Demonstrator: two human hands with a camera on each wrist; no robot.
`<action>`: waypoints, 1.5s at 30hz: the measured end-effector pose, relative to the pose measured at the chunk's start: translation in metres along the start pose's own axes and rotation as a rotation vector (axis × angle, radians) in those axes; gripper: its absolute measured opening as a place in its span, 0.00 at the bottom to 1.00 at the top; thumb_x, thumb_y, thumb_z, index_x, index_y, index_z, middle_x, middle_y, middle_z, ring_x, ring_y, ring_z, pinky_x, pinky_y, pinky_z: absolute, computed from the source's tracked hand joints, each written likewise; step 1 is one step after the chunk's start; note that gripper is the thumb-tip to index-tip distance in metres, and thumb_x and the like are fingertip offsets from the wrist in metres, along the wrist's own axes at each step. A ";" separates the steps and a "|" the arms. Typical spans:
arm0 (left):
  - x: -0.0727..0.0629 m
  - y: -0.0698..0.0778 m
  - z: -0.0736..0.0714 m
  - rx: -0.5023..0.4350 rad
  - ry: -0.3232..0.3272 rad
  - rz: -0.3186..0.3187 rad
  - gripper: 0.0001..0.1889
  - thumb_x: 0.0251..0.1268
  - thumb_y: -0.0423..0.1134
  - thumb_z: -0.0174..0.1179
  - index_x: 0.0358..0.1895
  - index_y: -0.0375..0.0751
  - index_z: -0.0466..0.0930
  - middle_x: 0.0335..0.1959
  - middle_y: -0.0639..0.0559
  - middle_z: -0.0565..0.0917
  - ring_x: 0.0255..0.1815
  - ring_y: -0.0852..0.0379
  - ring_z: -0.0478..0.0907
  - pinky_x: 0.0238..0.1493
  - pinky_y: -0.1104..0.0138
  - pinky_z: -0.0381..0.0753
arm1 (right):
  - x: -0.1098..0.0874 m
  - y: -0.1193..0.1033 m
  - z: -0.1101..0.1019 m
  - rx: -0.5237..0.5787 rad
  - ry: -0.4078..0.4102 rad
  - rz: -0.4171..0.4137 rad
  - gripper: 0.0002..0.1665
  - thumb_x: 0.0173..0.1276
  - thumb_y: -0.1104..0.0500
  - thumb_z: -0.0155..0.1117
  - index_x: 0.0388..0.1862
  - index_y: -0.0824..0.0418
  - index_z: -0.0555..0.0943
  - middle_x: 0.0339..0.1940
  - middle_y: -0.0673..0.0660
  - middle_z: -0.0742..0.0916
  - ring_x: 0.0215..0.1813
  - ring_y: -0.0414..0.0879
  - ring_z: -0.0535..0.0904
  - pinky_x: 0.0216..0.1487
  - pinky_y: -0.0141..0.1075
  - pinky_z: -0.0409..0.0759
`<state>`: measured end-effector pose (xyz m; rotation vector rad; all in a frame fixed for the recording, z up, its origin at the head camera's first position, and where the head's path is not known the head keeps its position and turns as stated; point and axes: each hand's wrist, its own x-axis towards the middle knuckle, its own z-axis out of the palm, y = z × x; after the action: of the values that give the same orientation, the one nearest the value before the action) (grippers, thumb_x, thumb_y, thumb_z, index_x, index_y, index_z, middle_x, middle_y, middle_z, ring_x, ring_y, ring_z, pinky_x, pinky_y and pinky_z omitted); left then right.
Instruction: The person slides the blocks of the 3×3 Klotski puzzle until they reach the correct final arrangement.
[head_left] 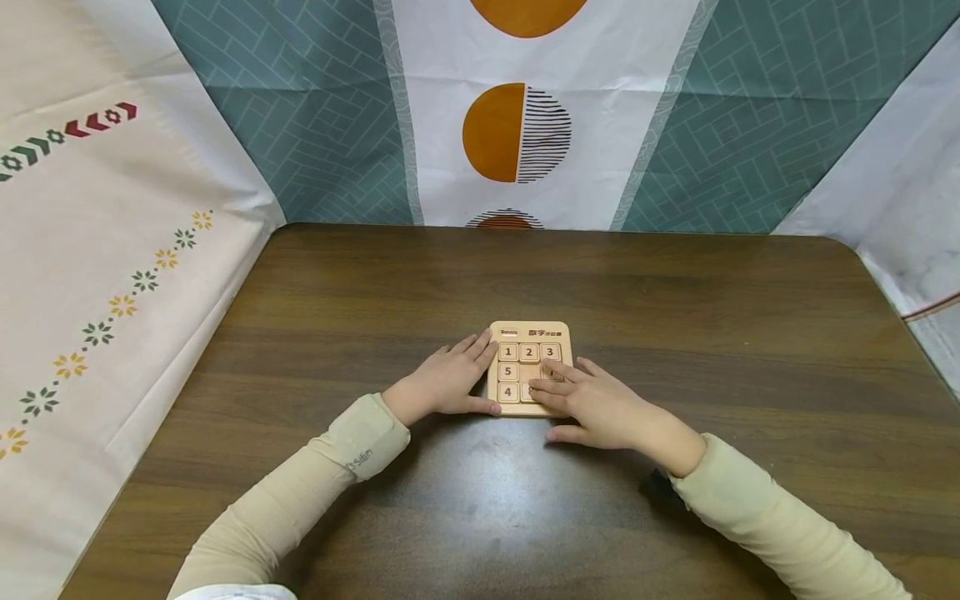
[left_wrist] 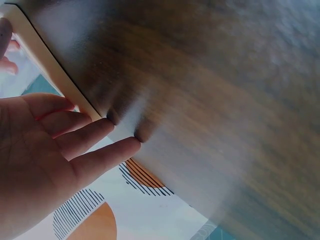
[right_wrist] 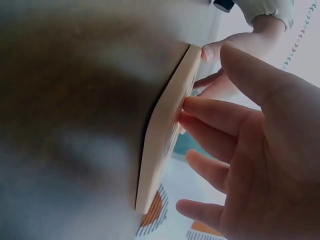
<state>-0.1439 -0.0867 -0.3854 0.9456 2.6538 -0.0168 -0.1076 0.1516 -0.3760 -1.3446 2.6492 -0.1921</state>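
A small wooden number slide puzzle [head_left: 517,411] lies flat on the table, its square tiles in a recessed grid. The top row reads 1, 2, 3; a 5 and a 4 run down the left side. My left hand [head_left: 455,379] rests along the puzzle's left edge, fingers fairly straight, thumb at the near corner. From the right, my right hand [head_left: 600,406] reaches over the board, and its extended fingers touch the tiles, covering the lower right ones. In the right wrist view, two fingertips meet the top of the puzzle [right_wrist: 160,135], while the other fingers stay off it.
The brown wooden table [head_left: 360,283] extends around the puzzle on all sides. A patterned cloth [head_left: 300,108] hangs behind its far edge, and a white embroidered cloth [head_left: 90,250] hangs on the left. A small dark object [head_left: 663,490] sits beneath the right wrist.
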 end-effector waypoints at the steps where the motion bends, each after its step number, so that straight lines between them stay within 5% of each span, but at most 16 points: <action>1: 0.000 0.000 0.000 0.000 0.001 0.000 0.51 0.53 0.69 0.50 0.70 0.34 0.49 0.72 0.40 0.46 0.69 0.43 0.51 0.59 0.50 0.63 | 0.001 0.001 0.000 -0.001 0.003 -0.001 0.36 0.61 0.41 0.58 0.63 0.61 0.71 0.64 0.56 0.72 0.69 0.56 0.56 0.59 0.61 0.55; 13: 0.000 0.001 0.000 -0.014 -0.003 -0.003 0.51 0.54 0.68 0.51 0.70 0.33 0.48 0.72 0.39 0.46 0.69 0.43 0.51 0.59 0.49 0.62 | 0.011 0.014 -0.002 0.022 -0.008 0.052 0.38 0.62 0.41 0.58 0.65 0.61 0.67 0.66 0.57 0.70 0.70 0.56 0.54 0.59 0.62 0.55; 27: 0.000 -0.001 0.000 -0.001 -0.012 -0.016 0.51 0.53 0.69 0.50 0.71 0.34 0.47 0.72 0.40 0.45 0.69 0.44 0.50 0.59 0.50 0.62 | -0.016 0.006 -0.007 0.015 0.001 0.016 0.31 0.61 0.43 0.60 0.55 0.63 0.78 0.59 0.56 0.77 0.68 0.58 0.58 0.58 0.62 0.55; 45: 0.000 0.001 0.001 -0.001 -0.004 -0.003 0.51 0.54 0.69 0.50 0.70 0.33 0.48 0.72 0.40 0.46 0.69 0.43 0.51 0.60 0.50 0.62 | 0.000 -0.005 0.007 0.047 -0.001 0.030 0.39 0.63 0.39 0.56 0.66 0.60 0.66 0.68 0.55 0.67 0.71 0.54 0.52 0.61 0.60 0.54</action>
<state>-0.1435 -0.0862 -0.3860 0.9398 2.6510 -0.0181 -0.1022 0.1482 -0.3817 -1.2901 2.6451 -0.2485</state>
